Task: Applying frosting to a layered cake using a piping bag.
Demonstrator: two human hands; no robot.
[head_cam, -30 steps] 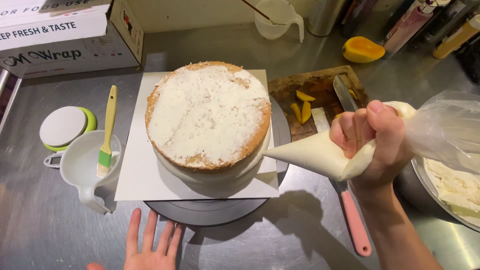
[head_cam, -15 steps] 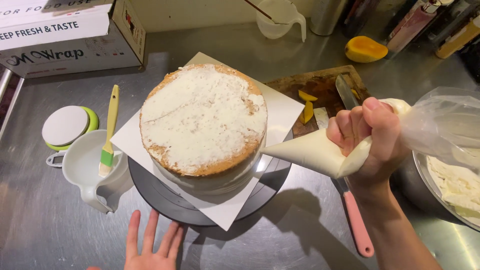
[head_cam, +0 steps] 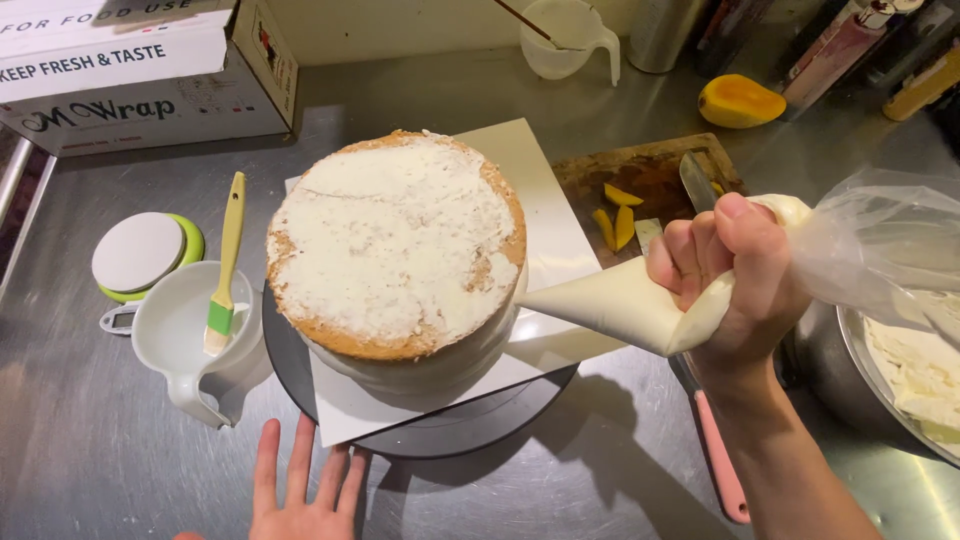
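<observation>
Cake [head_cam: 395, 245] and square board [head_cam: 545, 215] further turned on turntable [head_cam: 450, 430]; right hand [head_cam: 735, 275] clenched around piping bag [head_cam: 620, 305], left hand [head_cam: 305, 490] spread flat

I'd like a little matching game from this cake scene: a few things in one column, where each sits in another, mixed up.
Things:
1. piping bag
2. brush
3. cake
4. mango half

Places:
A. on the white board atop the turntable
B. on the counter at the back right
C. gripped in the right hand
D. standing in the white jug

Pairs: 1-C, 2-D, 3-A, 4-B
</observation>
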